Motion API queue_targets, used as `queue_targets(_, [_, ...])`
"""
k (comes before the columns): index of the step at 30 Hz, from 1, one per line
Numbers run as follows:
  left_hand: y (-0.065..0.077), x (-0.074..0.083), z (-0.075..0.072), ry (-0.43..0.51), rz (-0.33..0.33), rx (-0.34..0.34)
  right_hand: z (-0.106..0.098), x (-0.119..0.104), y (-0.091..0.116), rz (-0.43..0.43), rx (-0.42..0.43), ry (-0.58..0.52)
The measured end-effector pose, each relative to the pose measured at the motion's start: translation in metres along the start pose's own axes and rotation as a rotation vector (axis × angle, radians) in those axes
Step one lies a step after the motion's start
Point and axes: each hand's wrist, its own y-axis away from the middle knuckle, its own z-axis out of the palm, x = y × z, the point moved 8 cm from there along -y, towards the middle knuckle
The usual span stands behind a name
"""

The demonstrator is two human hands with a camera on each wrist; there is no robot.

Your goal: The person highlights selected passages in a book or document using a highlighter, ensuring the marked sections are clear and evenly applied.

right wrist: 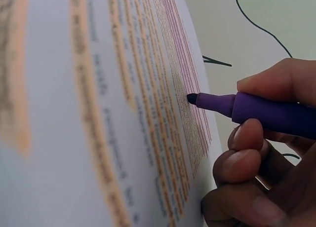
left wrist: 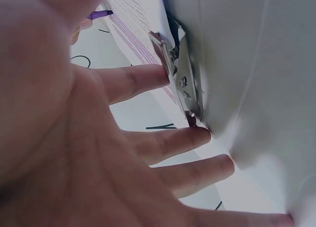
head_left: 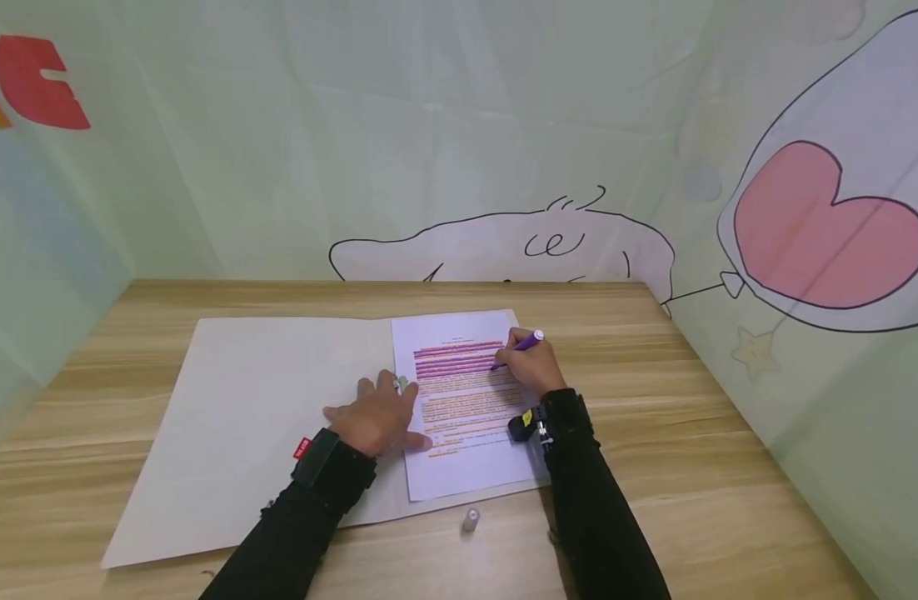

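My right hand (head_left: 532, 365) pinches a purple highlighter (right wrist: 266, 113) between thumb and fingers, its dark tip at the text of a printed sheet (head_left: 474, 475). Purple strokes cover the upper lines of that page, while orange bands mark many lines lower down. Spread out, my left hand (head_left: 376, 417) rests across the sheet's left edge and the open folder (head_left: 241, 417), fingers straight. A metal clip (left wrist: 183, 84) on the folder shows beside its fingertips in the left wrist view. On the table in front of the folder lies the small pale cap (head_left: 470, 521).
The folder lies spread on a wooden table (head_left: 691, 467), with a small red tag (head_left: 302, 448) by the left wrist. Light green printed cloth (head_left: 429, 125) hangs behind the table and along both sides.
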Motion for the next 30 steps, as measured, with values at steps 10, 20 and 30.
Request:
queue_targets(10, [0.000,0.002,-0.002,0.012,0.001,-0.007,-0.006,0.005,-0.002,0.004,0.020,-0.014])
queue_targets(20, [0.001,0.003,-0.003,0.015,0.002,-0.007,-0.009,0.008,-0.001,0.043,0.030,-0.063])
queue_targets(30, [-0.002,0.000,0.001,0.016,0.004,-0.016,-0.012,0.006,-0.001,0.017,0.035,-0.001])
